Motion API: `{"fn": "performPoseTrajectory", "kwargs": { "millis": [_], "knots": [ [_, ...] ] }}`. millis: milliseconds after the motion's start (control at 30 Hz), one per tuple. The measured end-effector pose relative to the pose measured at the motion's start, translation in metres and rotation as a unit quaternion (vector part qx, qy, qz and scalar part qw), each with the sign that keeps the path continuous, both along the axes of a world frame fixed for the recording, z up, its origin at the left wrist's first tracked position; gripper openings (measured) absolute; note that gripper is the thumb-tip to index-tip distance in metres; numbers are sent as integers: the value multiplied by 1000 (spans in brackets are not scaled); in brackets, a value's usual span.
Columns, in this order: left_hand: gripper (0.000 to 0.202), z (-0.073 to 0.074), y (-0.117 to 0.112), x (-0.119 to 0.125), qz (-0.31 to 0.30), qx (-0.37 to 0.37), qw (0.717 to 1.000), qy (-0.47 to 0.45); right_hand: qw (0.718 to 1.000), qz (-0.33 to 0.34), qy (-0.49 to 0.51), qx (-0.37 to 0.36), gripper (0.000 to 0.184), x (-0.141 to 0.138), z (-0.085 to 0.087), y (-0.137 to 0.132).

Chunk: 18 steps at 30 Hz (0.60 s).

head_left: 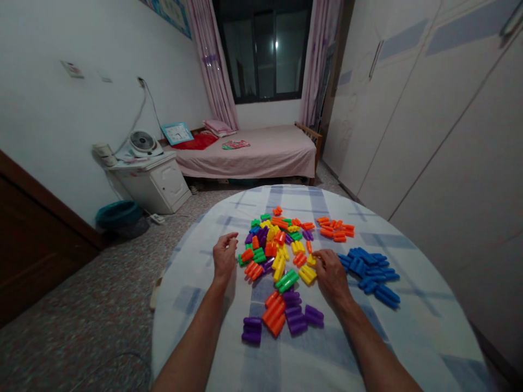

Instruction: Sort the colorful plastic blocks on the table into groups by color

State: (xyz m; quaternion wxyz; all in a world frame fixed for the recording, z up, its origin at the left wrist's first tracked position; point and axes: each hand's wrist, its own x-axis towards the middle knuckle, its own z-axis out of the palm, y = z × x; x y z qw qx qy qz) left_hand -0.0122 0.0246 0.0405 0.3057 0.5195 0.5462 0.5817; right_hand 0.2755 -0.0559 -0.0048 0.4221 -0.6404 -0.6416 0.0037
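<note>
A mixed heap of plastic blocks (278, 245) in orange, yellow, green and purple lies in the middle of a round table (408, 332) with a checked cloth. My left hand (224, 256) rests at the heap's left edge, fingers curled loosely, holding nothing that I can see. My right hand (332, 275) sits at the heap's right edge, fingers pinched on a yellow block (311, 260). To its right lies a pile of blue blocks (370, 269). A small pile of orange blocks (335, 228) lies farther back. Purple and orange blocks (281, 318) lie between my forearms.
A bed (261, 149) with a pink cover stands under the dark window. A white cabinet (153, 182) with a small fan is at the left wall, with a teal basin (118, 213) on the floor beside it. White wardrobes (429, 109) line the right side.
</note>
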Motion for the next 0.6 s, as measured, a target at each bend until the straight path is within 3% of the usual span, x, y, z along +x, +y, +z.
{"fn": "performPoseTrajectory", "kwargs": {
  "millis": [133, 267, 467, 600],
  "knots": [
    [35, 15, 1, -11, -55, -43, 997, 27, 1000, 7, 14, -11, 20, 2, -1, 0],
    [30, 21, 7, -13, -88, -50, 985, 142, 1000, 9, 11, -26, 20, 2, -2, 0],
    [35, 14, 28, 8, -153, -45, 906, 392, 999, 5, -12, -32, 23, 3, 0, 0],
    [42, 4, 48, 15, -177, -107, 872, 443, 999, 10, -46, -16, 24, 5, 0, -1]
  ]
}}
